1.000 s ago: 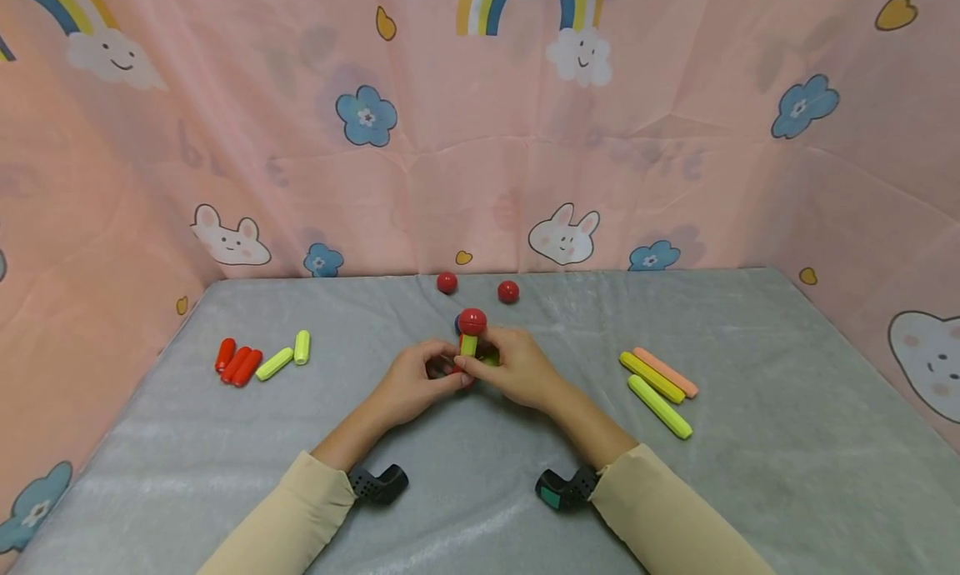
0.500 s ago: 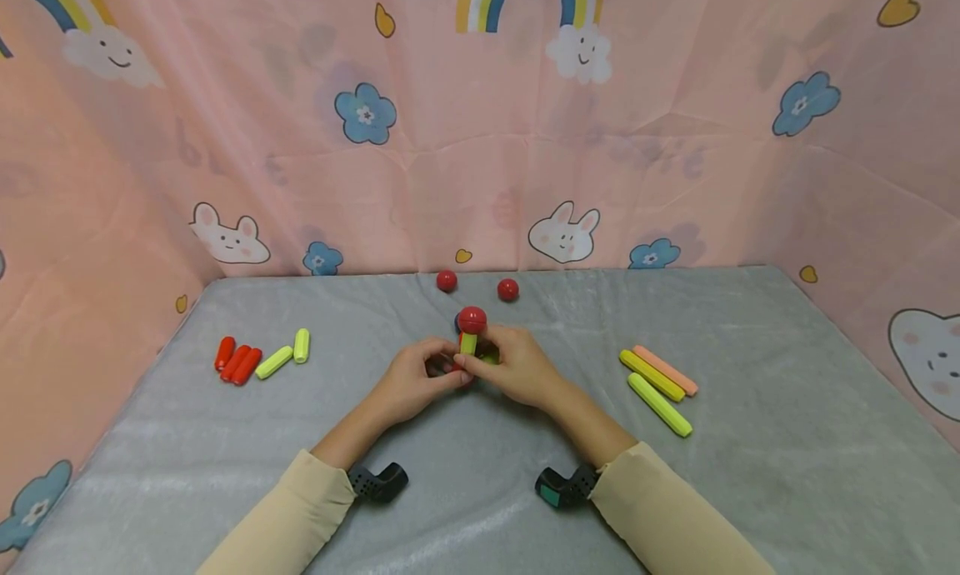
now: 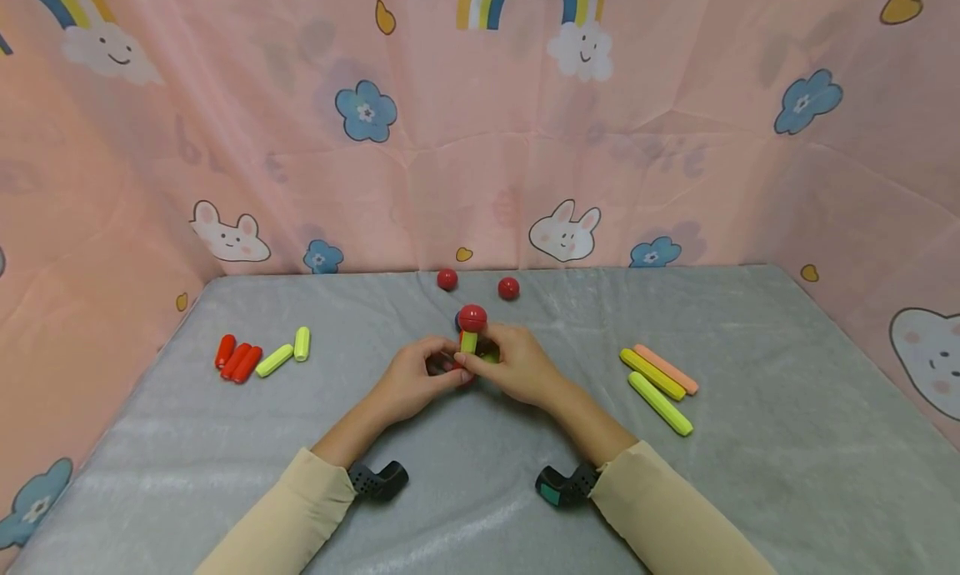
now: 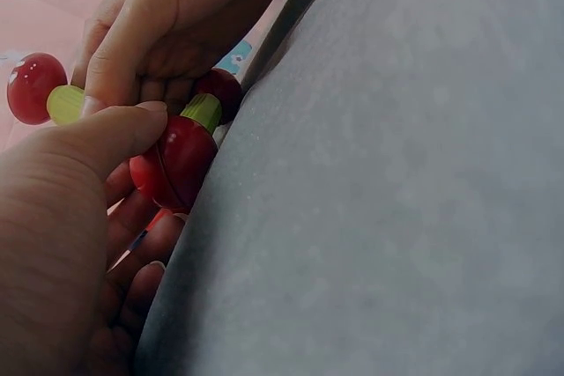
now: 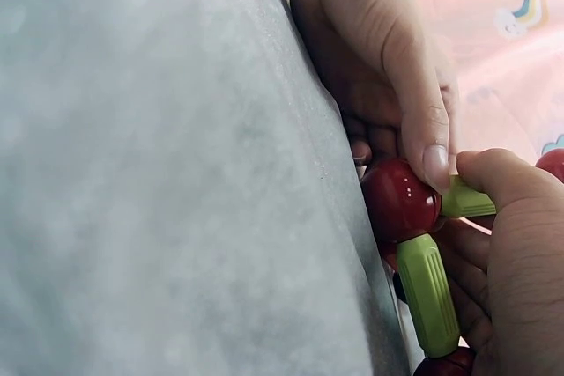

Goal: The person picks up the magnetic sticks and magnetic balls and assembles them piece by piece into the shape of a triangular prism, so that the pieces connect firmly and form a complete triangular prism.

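Observation:
In the head view my left hand [image 3: 408,379] and right hand [image 3: 521,367] meet at mid-table over a small ball-and-rod frame. The left thumb and fingers grip a glossy red corner ball [image 4: 174,162]. My right thumb and fingers pinch a ribbed yellow-green rod [image 3: 468,342] standing upright from that corner, topped by another red ball [image 3: 472,318]. A second green rod [image 5: 427,292] runs from the corner ball to a dark red ball [image 5: 447,364] in the right wrist view. Behind the fingers a dark blue ball [image 3: 458,322] peeks out; most of the frame is hidden.
Two loose red balls [image 3: 508,288] lie by the back edge of the grey-covered table [image 3: 480,508]. Short red rods [image 3: 236,362] and short green rods [image 3: 275,360] lie at left. Longer yellow [image 3: 652,373], orange [image 3: 666,368] and green rods [image 3: 660,402] lie at right. A pink curtain [image 3: 465,167] hangs behind.

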